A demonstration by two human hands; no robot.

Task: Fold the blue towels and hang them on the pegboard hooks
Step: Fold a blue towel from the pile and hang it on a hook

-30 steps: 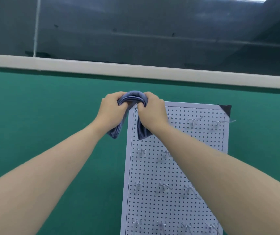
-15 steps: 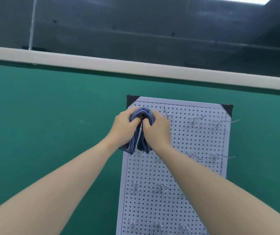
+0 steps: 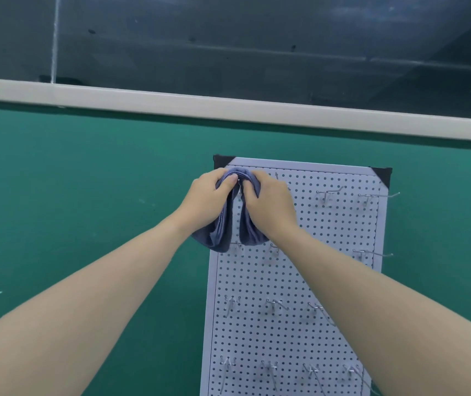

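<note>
Two bare forearms enter from the lower corners of the frame and meet at centre, with no sleeves, watch, rings or bracelets visible on either. The left hand [image 3: 205, 200] and right hand [image 3: 271, 205] are ungloved; a short, unpainted thumbnail shows on the left, and knuckles show on the right.

Both bare forearms reach forward and upward, converging toward the middle. The left hand [image 3: 205, 202] and right hand [image 3: 271, 205] sit side by side, knuckles up, thumbs nearly touching. Each has its fingers curled, gripping a fold of the blue towel [image 3: 219, 237].
</note>
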